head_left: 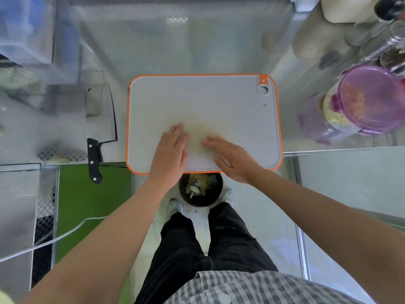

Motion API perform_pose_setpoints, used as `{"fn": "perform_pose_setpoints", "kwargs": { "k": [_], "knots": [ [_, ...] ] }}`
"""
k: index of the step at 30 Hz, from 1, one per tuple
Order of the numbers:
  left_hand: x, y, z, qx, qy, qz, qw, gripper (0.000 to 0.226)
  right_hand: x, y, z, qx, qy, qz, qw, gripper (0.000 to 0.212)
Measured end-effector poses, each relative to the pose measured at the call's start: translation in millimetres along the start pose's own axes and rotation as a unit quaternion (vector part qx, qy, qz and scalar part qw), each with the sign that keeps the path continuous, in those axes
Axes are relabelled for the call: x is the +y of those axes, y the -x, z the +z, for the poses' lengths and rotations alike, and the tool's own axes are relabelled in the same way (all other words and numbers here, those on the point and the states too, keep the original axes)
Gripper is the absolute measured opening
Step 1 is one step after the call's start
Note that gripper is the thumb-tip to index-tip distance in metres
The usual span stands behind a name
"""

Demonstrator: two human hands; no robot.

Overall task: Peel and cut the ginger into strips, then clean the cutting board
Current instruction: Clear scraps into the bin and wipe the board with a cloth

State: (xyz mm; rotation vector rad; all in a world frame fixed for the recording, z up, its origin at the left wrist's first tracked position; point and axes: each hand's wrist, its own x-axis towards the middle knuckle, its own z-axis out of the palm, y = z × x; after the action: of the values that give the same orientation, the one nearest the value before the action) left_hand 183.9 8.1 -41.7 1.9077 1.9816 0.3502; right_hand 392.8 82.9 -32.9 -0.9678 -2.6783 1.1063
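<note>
Steel tabletop (197,40) being seen across upper view. Round container with purple clip lid (372,99) being carried at right edge, pale and orange food being shown through lid. Pale cylinder (311,40) being laid at far right, white tub (348,9) just beyond. Blue translucent box (24,27) being kept at far left. Dark round bin (206,201) being stood on floor below tabletop's near edge, scraps being held inside. Green surface (92,205) being crossed by pale cable (65,232).
</note>
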Motion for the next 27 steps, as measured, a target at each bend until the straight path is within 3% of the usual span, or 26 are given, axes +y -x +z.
{"fn": "perform_pose_setpoints", "kwargs": {
  "k": [3,5,7,10,14,16,22,27],
  "knots": [
    [0.7,16.3,0.4,0.005,-0.019,-0.008,1.000,0.047,-1.3,-6.6,-5.3,0.068,-0.027,0.031,0.997,0.051],
    [2.9,23.0,1.6,0.009,-0.030,-0.038,0.999,0.048,4.5,-16.9,-1.7,0.067,0.013,0.078,0.995,0.059],
    [4.5,27.6,2.4,0.008,-0.036,-0.063,0.997,0.049,0.8,-8.4,11.2,0.023,0.056,0.056,0.997,0.059],
    [2.9,34.1,5.0,0.011,-0.053,-0.063,0.996,0.045,-15.0,28.4,24.1,0.028,0.008,-0.022,0.999,0.045],
    [4.8,40.1,7.5,-0.007,-0.062,-0.055,0.997,0.049,-14.5,21.3,17.8,0.113,-0.026,0.040,0.992,0.050],
    [8.2,40.7,7.2,-0.012,-0.054,-0.055,0.997,0.049,-11.3,16.9,21.9,0.095,-0.009,0.067,0.993,0.055],
    [13.7,24.3,4.8,-0.028,-0.016,-0.021,0.999,0.053,-36.9,55.4,31.5,0.042,-0.033,0.001,0.999,0.044],
    [25.8,24.5,3.2,-0.096,0.044,0.010,0.994,0.054,-27.4,30.1,16.9,0.181,-0.080,0.058,0.978,0.040]
  ]
}}
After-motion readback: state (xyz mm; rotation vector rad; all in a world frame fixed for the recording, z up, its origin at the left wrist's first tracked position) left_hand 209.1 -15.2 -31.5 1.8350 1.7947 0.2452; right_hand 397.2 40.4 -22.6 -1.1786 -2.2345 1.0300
